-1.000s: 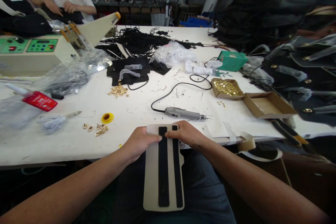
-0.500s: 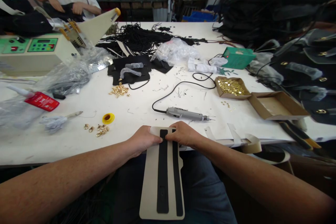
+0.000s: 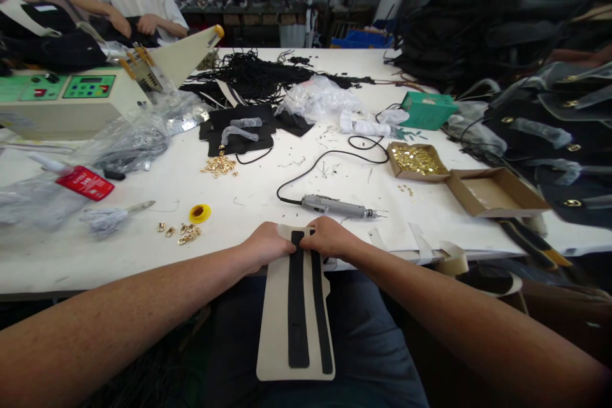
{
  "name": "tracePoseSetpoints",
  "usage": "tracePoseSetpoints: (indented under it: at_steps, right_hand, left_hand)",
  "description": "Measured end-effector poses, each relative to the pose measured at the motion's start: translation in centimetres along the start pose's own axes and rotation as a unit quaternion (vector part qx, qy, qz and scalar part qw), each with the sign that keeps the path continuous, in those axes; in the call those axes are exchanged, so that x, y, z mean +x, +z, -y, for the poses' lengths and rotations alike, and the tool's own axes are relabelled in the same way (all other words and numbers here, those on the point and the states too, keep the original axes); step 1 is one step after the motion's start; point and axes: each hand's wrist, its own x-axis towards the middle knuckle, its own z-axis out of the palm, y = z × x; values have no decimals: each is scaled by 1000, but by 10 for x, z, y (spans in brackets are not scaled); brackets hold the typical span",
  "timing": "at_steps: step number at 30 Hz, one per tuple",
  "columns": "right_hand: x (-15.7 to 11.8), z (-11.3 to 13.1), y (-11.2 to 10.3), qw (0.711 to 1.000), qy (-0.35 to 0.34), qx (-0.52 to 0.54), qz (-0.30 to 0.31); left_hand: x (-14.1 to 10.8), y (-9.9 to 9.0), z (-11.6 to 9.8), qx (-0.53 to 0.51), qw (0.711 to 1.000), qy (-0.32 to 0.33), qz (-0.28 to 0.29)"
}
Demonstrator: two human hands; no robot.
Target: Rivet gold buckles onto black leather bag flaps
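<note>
A beige flat panel [image 3: 276, 319] with rounded corners slopes from the table edge down over my lap. Two black straps run lengthwise on it, a wider strap [image 3: 297, 306] and a narrower strap [image 3: 319, 319] to its right. My left hand [image 3: 268, 245] grips the panel's upper left edge, its thumb pressed on the wide strap. My right hand [image 3: 327, 239] holds the upper right edge, thumb near the same strap; its other fingers are hidden. Beyond the hands a grey electric screwdriver [image 3: 335, 206] lies on the table, its cord trailing back.
Gold clasps [image 3: 189, 233] and a yellow ring-shaped spool [image 3: 199, 213] lie left, near a red glue bottle [image 3: 88, 183]. At right stand a carton of gold pieces [image 3: 417, 162] and an open cardboard box [image 3: 495, 194]. A machine [image 3: 71, 105] fills the left; a person [image 3: 134, 6] works behind it.
The panel's lower end has risen a little towards the table. Both hands keep their hold near its top. The whole view has shifted slightly.
</note>
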Motion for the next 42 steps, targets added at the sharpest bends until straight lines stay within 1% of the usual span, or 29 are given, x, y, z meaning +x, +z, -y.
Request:
tracePoseSetpoints:
  at_steps: [6,11,13,14,15,16,18,19,20,21,23,26,30,33,36,38,40,42]
  right_hand:
    - [1,5,-1,1000,13,2,18]
    - [0,3,0,1000,16,18,12]
    - [0,3,0,1000,17,16,7]
    - [0,3,1,1000,17,15,6]
    - [0,3,1,1000,16,16,6]
    - [0,3,2,1000,15,18,7]
    - [1,2,3,1000,12,25,12]
    - [1,2,3,999,11,27,13]
    - [1,2,3,999,12,28,13]
    - [1,2,3,999,13,28,11]
    - [-1,1,2,1000,18,22,2]
    - [-6,-1,-2,1000,24,4,-11]
    - [-8,-4,-9,1000,12,-17,3]
    - [-9,-3,-9,999,16,-31,1]
    - [-11,-1,-6,998,10,-62,3]
    - [-15,-5,-4,996,-12,-85,-27]
    - [-23,-18,-5,991,-40,-84,-99]
    - [-35,-40,-14,980,-57,-58,-183]
  left_hand:
    - [-1,0,-4,68,997,22,-11]
    - [-7,1,-4,129,990,54,-22]
    - [-13,1,-2,155,985,57,-45]
    - [-17,2,1,170,981,63,-69]
    - [-20,2,4,186,974,81,-101]
    - [-23,3,8,205,963,113,-135]
    - [-26,4,17,245,927,211,-191]
    - [-27,5,22,263,907,261,-202]
    - [-27,6,27,275,891,299,-201]
    - [-26,8,31,282,882,324,-195]
    - [-24,11,40,284,875,348,-180]
    - [-17,15,54,267,871,366,-189]
    - [0,18,72,247,862,396,-201]
    - [6,17,78,254,857,399,-202]
    - [7,17,79,277,854,390,-206]
    - [7,17,78,288,853,385,-205]
    - [8,17,76,297,854,379,-200]
    - [8,17,74,304,857,367,-196]
